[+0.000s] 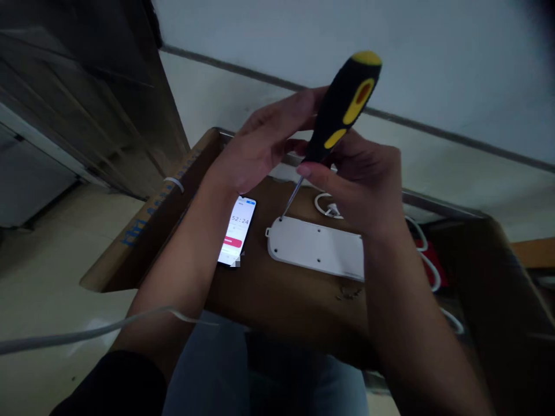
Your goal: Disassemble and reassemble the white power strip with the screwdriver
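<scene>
One black-and-yellow screwdriver (344, 104) leans over a white casing (312, 248), its tip at the casing's far-left corner hole (280, 219), though whether it is seated there is too small to tell; the right hand (368, 173) pinches the lower handle and the top of the shaft, while the left hand (264, 141) reaches behind the handle, its fingertips hidden, so I cannot tell how firmly it grasps; the casing lies flat with nobody's fingers on it, so a sideways push could make it skid, and the slanted shaft could let the tip jump out and scratch the plastic; tiny loose metal pieces (349, 293) lie just beside its near edge, and a jolt might scatter them; the surface is brown cardboard (281, 300), with a raised flap (147, 228) bearing blue writing at the left; a lit phone (237, 234) rests left of the casing, white cord (427, 268) coils at the right near a red item (433, 260); beyond stand a pale wall (251, 34) and dark wooden panelling (87, 86), over a shiny floor (39, 289), all dimly lit.
</scene>
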A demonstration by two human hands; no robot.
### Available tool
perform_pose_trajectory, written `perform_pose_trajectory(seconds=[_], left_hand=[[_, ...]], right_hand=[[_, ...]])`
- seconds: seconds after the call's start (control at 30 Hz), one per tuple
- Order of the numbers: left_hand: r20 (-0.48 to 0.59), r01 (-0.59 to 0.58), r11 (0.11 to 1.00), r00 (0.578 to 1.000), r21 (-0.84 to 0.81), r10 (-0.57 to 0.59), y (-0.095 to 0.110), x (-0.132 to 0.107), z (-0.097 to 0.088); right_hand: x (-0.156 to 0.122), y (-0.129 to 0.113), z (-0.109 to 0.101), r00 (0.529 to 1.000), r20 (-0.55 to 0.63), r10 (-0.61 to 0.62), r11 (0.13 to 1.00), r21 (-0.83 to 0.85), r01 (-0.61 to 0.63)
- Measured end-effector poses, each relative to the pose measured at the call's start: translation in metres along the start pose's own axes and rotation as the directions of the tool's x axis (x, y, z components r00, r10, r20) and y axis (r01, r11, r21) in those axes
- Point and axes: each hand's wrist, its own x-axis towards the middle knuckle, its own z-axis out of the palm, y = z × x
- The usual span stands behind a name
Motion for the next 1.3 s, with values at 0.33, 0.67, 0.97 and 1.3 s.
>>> perform_pose_trajectory(seconds=[0.33, 0.67, 0.97, 1.3], left_hand=[[0.047, -0.217, 0.972, 0.976, 0.091, 0.214, -0.015, 0.006, 0.002], [-0.076, -0.196, 0.979, 0.977, 0.050, 0.199, -0.019, 0.003, 0.012], [0.147, -0.076, 0.992, 0.987, 0.105, 0.060, -0.014, -0.002, -0.003], [0.195, -0.033, 0.998, 0.981, 0.057, 0.021, -0.011, -0.006, -0.005]], right_hand=[[0.006, -0.008, -0.037, 0.963, 0.261, 0.074, 0.962, 0.237, -0.138], [0.026, -0.067, -0.020, 0.965, -0.243, -0.102, 0.940, -0.341, 0.013], [0.026, -0.064, -0.021, 0.963, -0.268, -0.013, 0.966, -0.254, -0.057], [0.025, -0.062, -0.015, 0.991, -0.129, -0.044, 0.998, 0.036, 0.049]])
